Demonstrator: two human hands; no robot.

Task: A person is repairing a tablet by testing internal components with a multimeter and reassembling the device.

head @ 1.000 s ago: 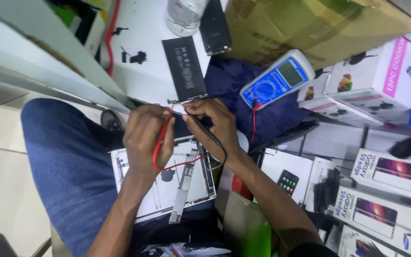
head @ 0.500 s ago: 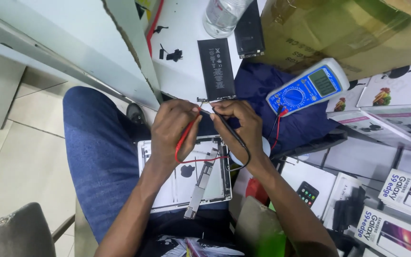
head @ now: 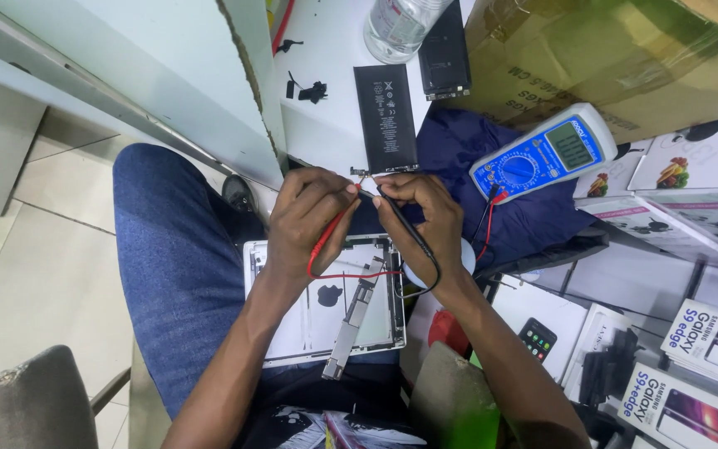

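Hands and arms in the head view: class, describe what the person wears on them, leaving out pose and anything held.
Both the left hand and the right hand are bare: no gloves, and no rings or watch that the picture shows. Both forearms are uncovered up to the bottom edge of the picture, with no sleeve in view. The fingers carry no tape or covering. Below the arms are blue jeans.

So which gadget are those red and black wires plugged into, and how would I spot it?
Start at the big brown cardboard box at top right. Just below it, on dark blue cloth, lies the multimeter. It is the only blue-and-white device with a round dial and small grey screen.
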